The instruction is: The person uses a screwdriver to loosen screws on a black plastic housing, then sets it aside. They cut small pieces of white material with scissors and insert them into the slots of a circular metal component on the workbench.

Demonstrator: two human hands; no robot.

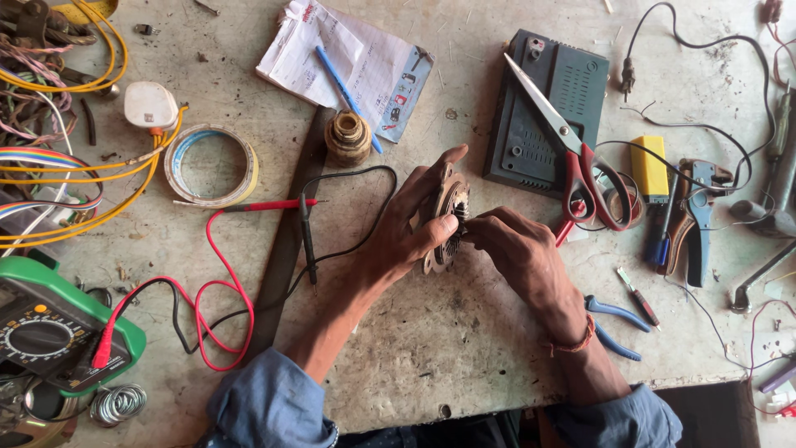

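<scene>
Here, nearest the edge of the scuffed grey workbench [464,348], both hands meet at a rusty toothed metal ring [446,224]. The left hand [406,228] closes around the ring, holding it on edge; the right hand [510,249] pinches its inner rim. Left of the ring lie multimeter [50,332] leads; beyond it, red-handled scissors [580,158] and a notepad [348,62].

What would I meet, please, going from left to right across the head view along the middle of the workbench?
Green multimeter → clear tape roll → left hand holding a rusty round metal part → right hand → red-handled scissors → yellow block → blue-handled crimping tool.
</scene>
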